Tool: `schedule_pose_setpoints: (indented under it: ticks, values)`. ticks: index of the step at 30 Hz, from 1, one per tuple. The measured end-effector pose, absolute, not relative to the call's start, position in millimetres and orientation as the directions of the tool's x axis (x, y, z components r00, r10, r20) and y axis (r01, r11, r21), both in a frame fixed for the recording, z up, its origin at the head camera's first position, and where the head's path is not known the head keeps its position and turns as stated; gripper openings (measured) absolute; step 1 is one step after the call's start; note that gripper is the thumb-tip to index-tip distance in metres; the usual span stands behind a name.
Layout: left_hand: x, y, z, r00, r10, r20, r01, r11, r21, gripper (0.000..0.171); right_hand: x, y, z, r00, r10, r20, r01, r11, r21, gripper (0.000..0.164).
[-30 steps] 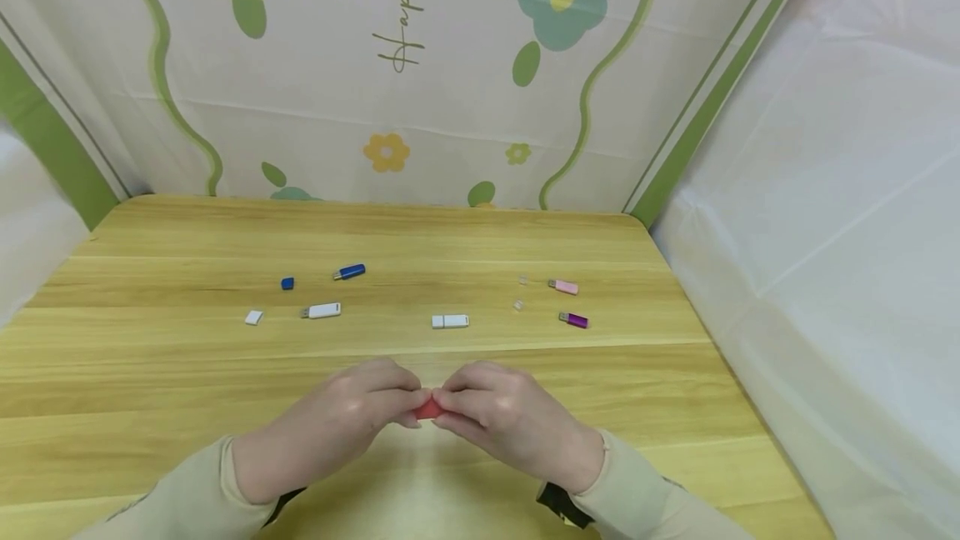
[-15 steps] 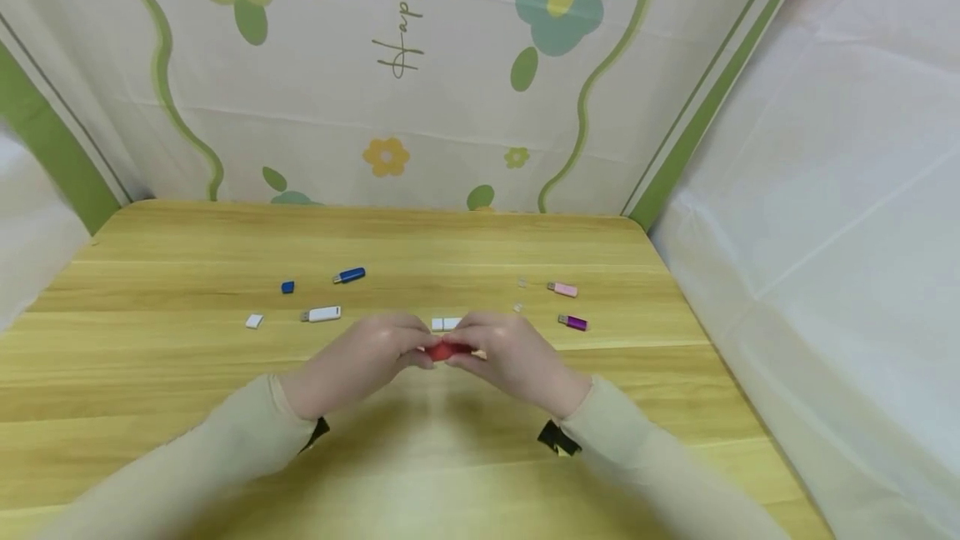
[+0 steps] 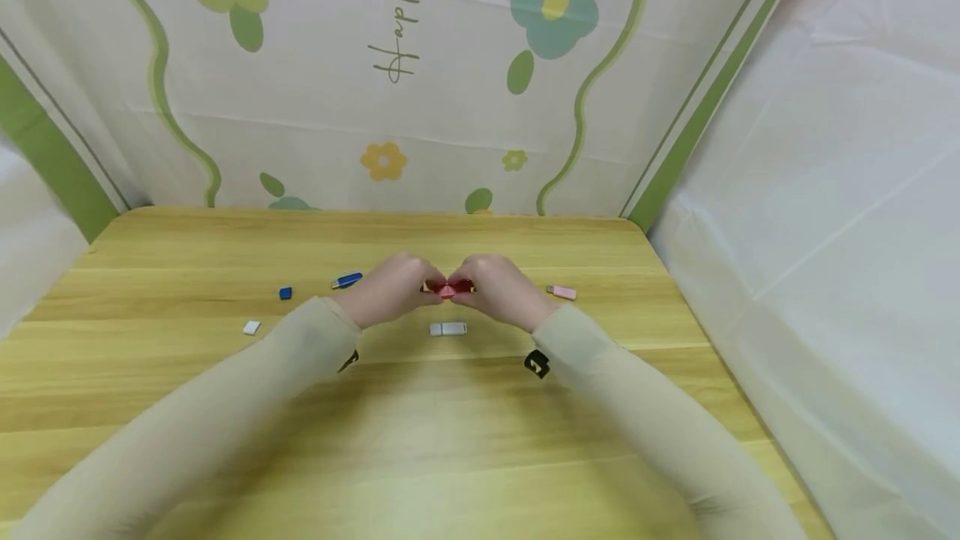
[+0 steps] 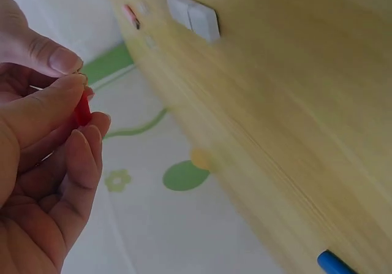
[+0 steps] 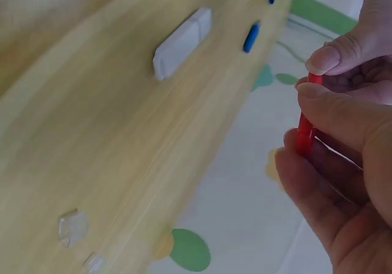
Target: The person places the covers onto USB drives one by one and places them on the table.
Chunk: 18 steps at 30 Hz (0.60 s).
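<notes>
On the surface [image 3: 450, 473] lay a capped white USB stick [image 3: 448, 329]. Just beyond, in midair, the left hand [image 3: 397, 288] and right hand [image 3: 501, 287] pinched a red stick [image 5: 305, 140], probably so each steadied an end. Farther off, a blue USB stick [image 3: 347, 281] lay uncapped near a blue cap [image 3: 286, 293], presumably its pair.

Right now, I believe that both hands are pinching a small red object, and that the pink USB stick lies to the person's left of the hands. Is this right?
Not quite: the pink USB stick lies to the person's right of the hands, as the head view shows. The left hand and right hand are indeed pinching the small red object.
</notes>
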<state>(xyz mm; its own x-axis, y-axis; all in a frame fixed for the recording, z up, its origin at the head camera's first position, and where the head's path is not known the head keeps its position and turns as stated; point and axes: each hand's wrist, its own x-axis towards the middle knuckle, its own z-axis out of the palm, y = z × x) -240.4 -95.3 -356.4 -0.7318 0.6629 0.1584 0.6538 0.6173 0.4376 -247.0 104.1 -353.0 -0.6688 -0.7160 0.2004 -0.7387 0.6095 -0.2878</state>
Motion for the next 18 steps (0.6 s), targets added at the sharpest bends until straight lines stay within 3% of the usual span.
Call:
schedule_pose_setpoints:
  ticks: [6, 13, 18]
  values:
    - [-268, -90, -366, -0.767, 0.635, 0.092, 0.600, 0.660, 0.451, 0.011, -273, 98, -358, -0.723, -0.684, 0.091, -0.671, 0.665, -0.329, 0.011]
    - [-298, -87, -382, -0.763, 0.641, 0.084, 0.605, 0.661, 0.444, 0.003, -300, 92, -372, -0.733, -0.679, 0.040, -0.664, 0.701, -0.260, 0.003]
    - [-316, -86, -392, -0.757, 0.650, 0.066, 0.609, 0.667, 0.429, 0.005, -316, 89, -381, -0.738, -0.675, -0.003, -0.648, 0.710, -0.276, 0.003]
